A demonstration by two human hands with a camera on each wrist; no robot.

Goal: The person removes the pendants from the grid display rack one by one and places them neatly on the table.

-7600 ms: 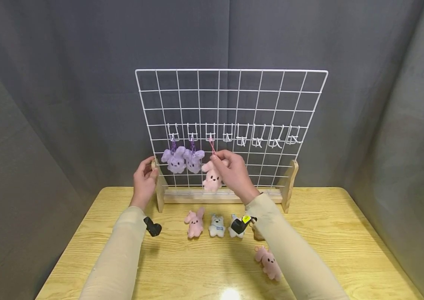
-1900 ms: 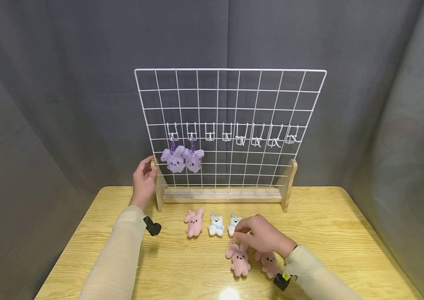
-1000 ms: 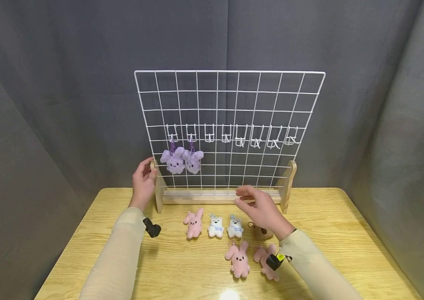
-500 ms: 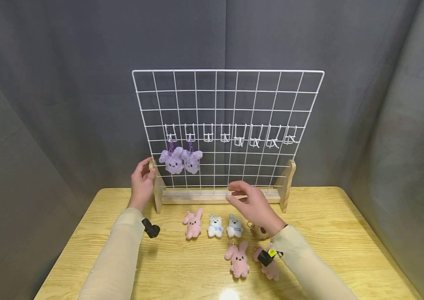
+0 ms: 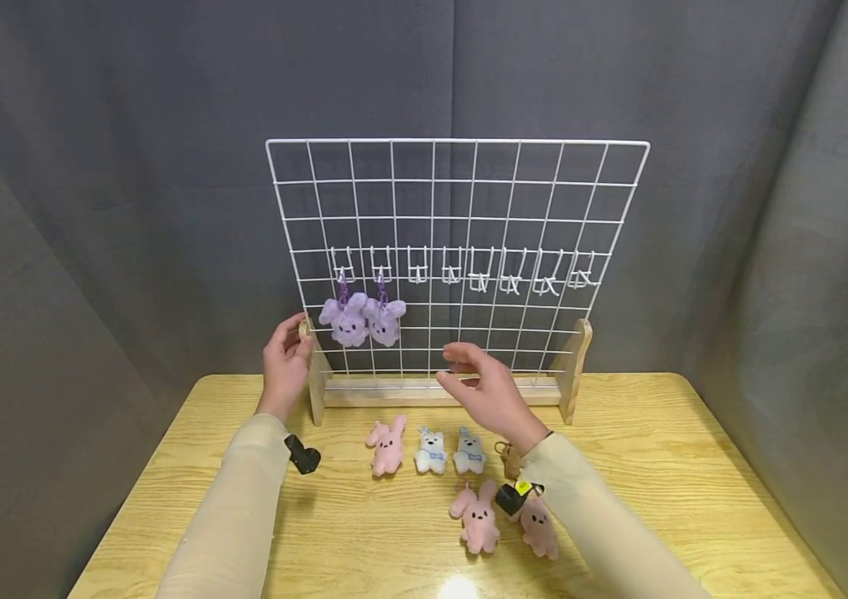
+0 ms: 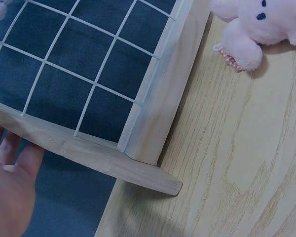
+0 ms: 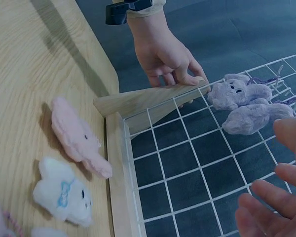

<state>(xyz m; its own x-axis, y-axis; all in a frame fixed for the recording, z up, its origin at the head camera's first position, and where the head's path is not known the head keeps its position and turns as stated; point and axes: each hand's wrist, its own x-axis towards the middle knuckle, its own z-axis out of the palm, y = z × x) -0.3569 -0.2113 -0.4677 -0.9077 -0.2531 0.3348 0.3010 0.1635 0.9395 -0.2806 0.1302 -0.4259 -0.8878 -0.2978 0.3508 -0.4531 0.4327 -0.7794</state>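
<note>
My left hand (image 5: 285, 366) grips the top of the wooden side post (image 5: 316, 374) of a white wire grid rack (image 5: 433, 218); the right wrist view shows thumb and fingers around the wood. Two purple plush bunny keychains (image 5: 349, 323) hang by cords from the leftmost hooks. My right hand (image 5: 491, 398) hovers in front of the lower grid, fingers apart and holding nothing. Below it on the table lie a pink plush bunny (image 5: 387, 449), two white plush bears (image 5: 431, 453) and a brown plush (image 5: 511, 462), partly hidden by my right arm.
Nearer the front lie two more pink plush bunnies (image 5: 479, 520), one partly behind my right sleeve. Several white hooks (image 5: 479, 281) without plushes continue along the grid to the right. Grey curtains (image 5: 169, 166) surround the wooden table (image 5: 356, 532).
Earlier my right hand held a pink bunny at the third hook; that bunny now lies on the front of the table. Since then the right hand has risen leftward, unloaded. My left hand stayed put.
</note>
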